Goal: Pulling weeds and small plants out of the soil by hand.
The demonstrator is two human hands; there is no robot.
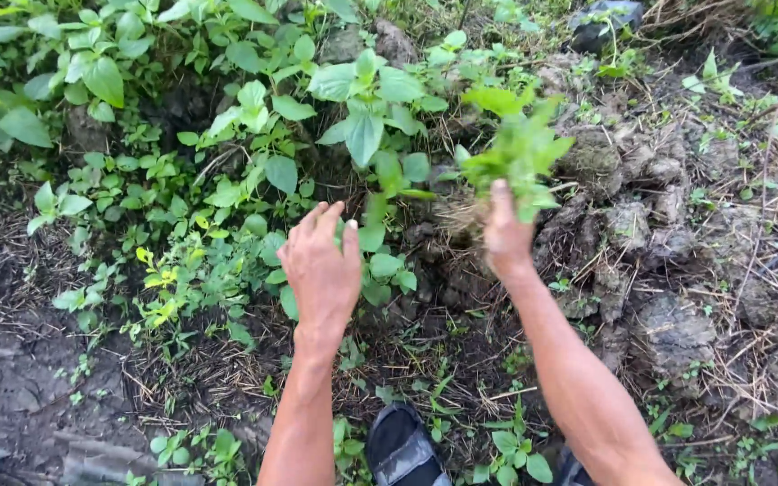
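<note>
— What is the right hand [506, 236] doing?

— It is clenched around a bunch of leafy green weeds [517, 153], gripping the stems low down so the leaves fan out above the fist. A tuft of pale roots [459, 216] with soil hangs just left of the hand, above the ground.

— And the left hand [321, 270]?

— Released, fingers together and slightly curled, holding nothing. It hovers over the low green plants [227, 193] still growing in the ground, just left of the pulled bunch.

— Any basket or bucket for the weeds?

— No container shows in this view; the bunch is only in the hand.

— What lies around?

— Dry, cracked clods of earth [668, 333] to the right, dry straw [182, 378] scattered over dark soil below, and a dark sandal [400, 445] on the person's foot at the bottom edge, between the forearms.
</note>
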